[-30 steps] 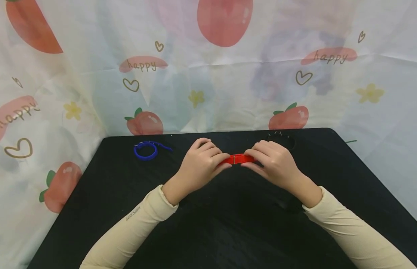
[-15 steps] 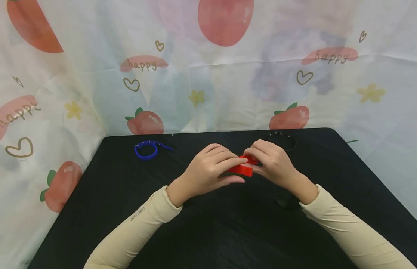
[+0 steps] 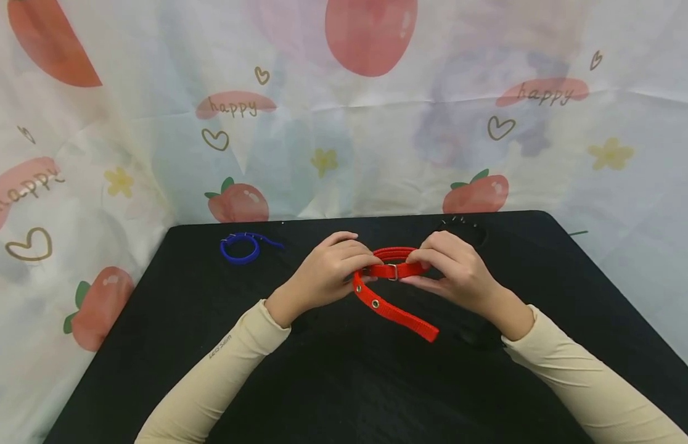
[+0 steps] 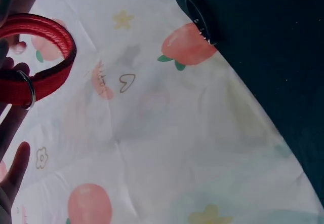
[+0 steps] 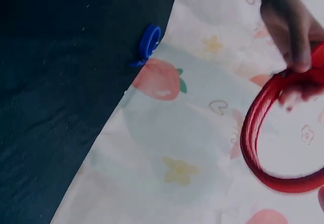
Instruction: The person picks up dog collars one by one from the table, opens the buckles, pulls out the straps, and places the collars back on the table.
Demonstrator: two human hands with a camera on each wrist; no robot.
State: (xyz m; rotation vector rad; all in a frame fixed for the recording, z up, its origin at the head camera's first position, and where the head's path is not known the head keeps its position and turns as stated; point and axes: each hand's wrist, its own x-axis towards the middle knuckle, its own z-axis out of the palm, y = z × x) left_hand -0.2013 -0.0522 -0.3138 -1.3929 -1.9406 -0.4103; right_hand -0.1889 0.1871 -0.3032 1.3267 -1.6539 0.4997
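A red collar (image 3: pixel 399 316), a webbing strap with metal eyelets, is held up between both hands in the head view. It forms a loop at the back, and its free tail hangs forward and to the right. My left hand (image 3: pixel 322 271) pinches the loop's left side, where the tail comes out. On the other side my right hand (image 3: pixel 460 265) pinches the band just right of a metal ring (image 3: pixel 393 272). The left wrist view shows the loop (image 4: pixel 58 79) with its ring. In the right wrist view the round band (image 5: pixel 251 127) is partly cut off by the frame.
A blue collar (image 3: pixel 241 261) lies coiled at the back left of the black table (image 3: pixel 344 382). At the back right, behind the right hand, lies a black collar (image 3: pixel 481 234) with metal bits. A printed fabric sheet (image 3: pixel 377 135) hangs along the table's far edge.
The left hand moved right across the collar, then back left. The tail, mostly hidden earlier, now hangs out in front, and the loop shows behind. The right hand stays nearly in place.
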